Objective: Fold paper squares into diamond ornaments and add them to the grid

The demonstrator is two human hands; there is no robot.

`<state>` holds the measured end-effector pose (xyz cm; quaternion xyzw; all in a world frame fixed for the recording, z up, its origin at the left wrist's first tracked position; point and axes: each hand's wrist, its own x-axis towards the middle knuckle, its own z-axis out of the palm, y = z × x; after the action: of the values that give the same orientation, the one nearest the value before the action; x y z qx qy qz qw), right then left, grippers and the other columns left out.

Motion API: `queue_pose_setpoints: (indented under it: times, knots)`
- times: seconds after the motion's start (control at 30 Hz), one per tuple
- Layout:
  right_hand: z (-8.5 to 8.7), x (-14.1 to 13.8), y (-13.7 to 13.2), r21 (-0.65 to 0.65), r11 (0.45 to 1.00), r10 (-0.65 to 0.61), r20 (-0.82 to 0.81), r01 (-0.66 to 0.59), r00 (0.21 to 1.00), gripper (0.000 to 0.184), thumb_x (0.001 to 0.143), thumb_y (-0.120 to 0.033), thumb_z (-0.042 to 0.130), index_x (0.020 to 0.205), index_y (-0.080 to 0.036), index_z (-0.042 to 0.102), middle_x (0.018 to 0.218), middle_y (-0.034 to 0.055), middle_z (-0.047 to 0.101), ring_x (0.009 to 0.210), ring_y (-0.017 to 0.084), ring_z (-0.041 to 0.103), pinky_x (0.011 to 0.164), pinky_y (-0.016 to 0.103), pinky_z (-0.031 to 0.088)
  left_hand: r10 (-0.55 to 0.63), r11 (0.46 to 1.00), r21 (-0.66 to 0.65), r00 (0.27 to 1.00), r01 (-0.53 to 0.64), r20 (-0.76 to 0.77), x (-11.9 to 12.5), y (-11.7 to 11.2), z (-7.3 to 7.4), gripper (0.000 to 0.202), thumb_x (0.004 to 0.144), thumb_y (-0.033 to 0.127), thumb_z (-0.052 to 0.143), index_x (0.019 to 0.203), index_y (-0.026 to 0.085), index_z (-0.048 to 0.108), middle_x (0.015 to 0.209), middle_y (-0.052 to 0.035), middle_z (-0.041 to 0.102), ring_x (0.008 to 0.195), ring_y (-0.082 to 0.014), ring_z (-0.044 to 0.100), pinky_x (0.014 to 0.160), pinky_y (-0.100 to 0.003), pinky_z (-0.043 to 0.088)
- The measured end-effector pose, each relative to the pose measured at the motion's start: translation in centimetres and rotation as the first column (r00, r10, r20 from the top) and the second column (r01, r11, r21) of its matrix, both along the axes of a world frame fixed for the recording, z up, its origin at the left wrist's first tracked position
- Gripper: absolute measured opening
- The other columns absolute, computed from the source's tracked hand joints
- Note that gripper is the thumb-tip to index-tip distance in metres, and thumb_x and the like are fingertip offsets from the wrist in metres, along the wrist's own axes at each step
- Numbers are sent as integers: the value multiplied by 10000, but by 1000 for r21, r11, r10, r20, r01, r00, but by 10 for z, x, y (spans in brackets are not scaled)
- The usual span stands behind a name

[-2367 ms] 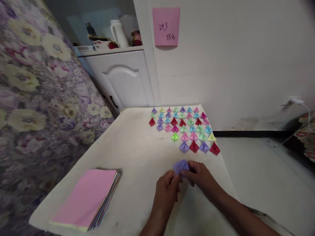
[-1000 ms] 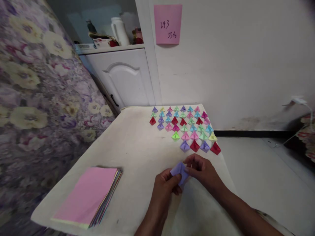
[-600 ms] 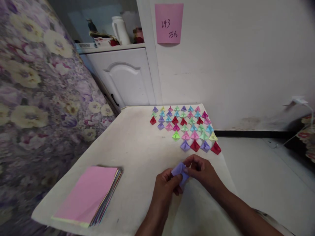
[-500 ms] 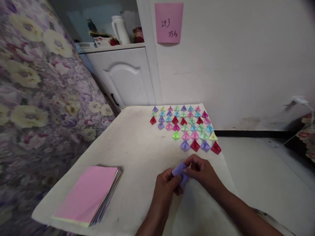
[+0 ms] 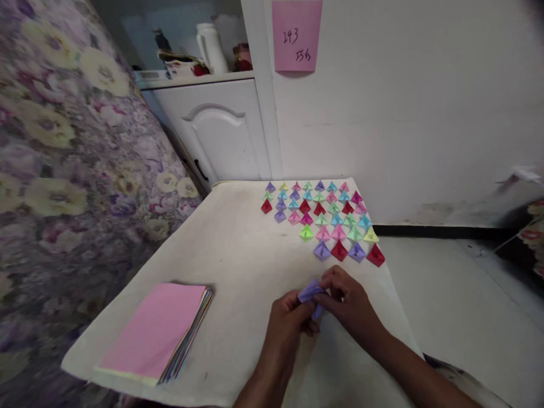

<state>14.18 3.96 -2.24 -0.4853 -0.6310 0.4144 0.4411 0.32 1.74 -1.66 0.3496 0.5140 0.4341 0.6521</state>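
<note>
A small piece of folded purple paper (image 5: pixel 309 290) is held just above the near part of the table. My left hand (image 5: pixel 289 315) pinches its left and lower side, thumb on top. From the right, my right hand (image 5: pixel 345 296) grips the upper right edge between thumb and fingers. Part of the paper is covered by the fingers, so its full shape cannot be made out. Beyond the hands, several small folded paper pieces (image 5: pixel 339 250) in red, purple, pink, green, blue and yellow lie in rows.
On the cream-covered table (image 5: pixel 238 255), a stack of coloured paper (image 5: pixel 155 328) with a pink top sheet lies at the near left. A floral curtain (image 5: pixel 85 198) hangs along the left. Behind stand a white cabinet (image 5: pixel 225 130) and a wall bearing a pink note (image 5: pixel 296 34).
My right fingers have shifted slightly on the purple paper, whose upper flap now looks lower and flatter. Both hands keep hold of it. The view has moved a little.
</note>
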Motion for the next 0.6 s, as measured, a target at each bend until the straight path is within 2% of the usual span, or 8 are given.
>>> queue_pose_setpoints:
  times: [0.17, 0.43, 0.6]
  knots:
    - [-3, 0, -2, 75, 996, 37, 16, -38, 999, 84, 729, -123, 611, 690, -193, 582, 813, -10, 496, 573, 89, 424, 515, 222, 360, 8, 1000, 3, 999, -9, 44, -3, 1, -1, 124, 678, 235, 612, 663, 112, 597, 439, 12, 558, 381, -85, 489, 410, -183, 357]
    - [-2, 3, -3, 255, 965, 46, 74, -63, 996, 124, 772, -117, 566, 760, -204, 653, 899, 29, 479, 716, 121, 507, 576, 234, 399, -26, 1000, -6, 997, 26, 71, -6, 0, 6, 164, 702, 277, 608, 691, 113, 602, 464, -22, 604, 415, -111, 548, 439, -191, 394]
    - [-1, 4, -3, 289, 954, 56, 90, -80, 994, 162, 767, -77, 552, 772, -202, 654, 876, 26, 491, 720, 120, 514, 595, 235, 409, -37, 999, -6, 991, 38, 131, -8, 1, 1, 196, 745, 300, 564, 702, 113, 602, 510, -43, 625, 473, -146, 592, 490, -234, 444]
